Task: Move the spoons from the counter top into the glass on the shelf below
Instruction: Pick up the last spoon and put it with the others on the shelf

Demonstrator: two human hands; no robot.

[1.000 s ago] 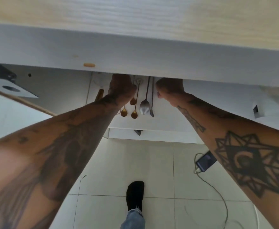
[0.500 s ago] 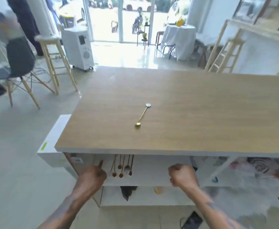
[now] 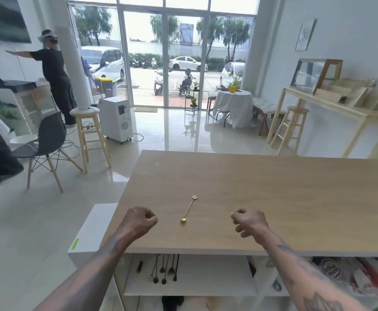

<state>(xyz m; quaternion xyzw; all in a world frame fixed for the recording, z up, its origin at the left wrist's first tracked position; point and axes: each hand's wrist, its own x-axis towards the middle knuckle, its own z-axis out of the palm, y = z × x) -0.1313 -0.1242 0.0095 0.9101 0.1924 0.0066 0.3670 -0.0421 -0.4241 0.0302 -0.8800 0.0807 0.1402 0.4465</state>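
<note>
One thin gold spoon (image 3: 189,208) lies on the wooden counter top (image 3: 273,198), its bowl toward me and a round charm at the far end. My left hand (image 3: 138,222) hovers over the counter to the spoon's left, fingers curled with nothing in them. My right hand (image 3: 248,222) hovers to its right, loosely curled and holding nothing. On the white shelf (image 3: 206,288) under the counter, several spoons (image 3: 164,269) show below the counter edge, bowls toward me. The glass itself is not discernible.
A white box (image 3: 91,230) adjoins the counter's left end. Packaged goods (image 3: 349,277) fill the shelf space at right. Beyond the counter are stools, a dark chair (image 3: 46,140), a white appliance (image 3: 116,118) and two people at far left.
The view has risen from under the counter to above it. Both hands have come up from the shelf to hover over the counter top on either side of the gold spoon.
</note>
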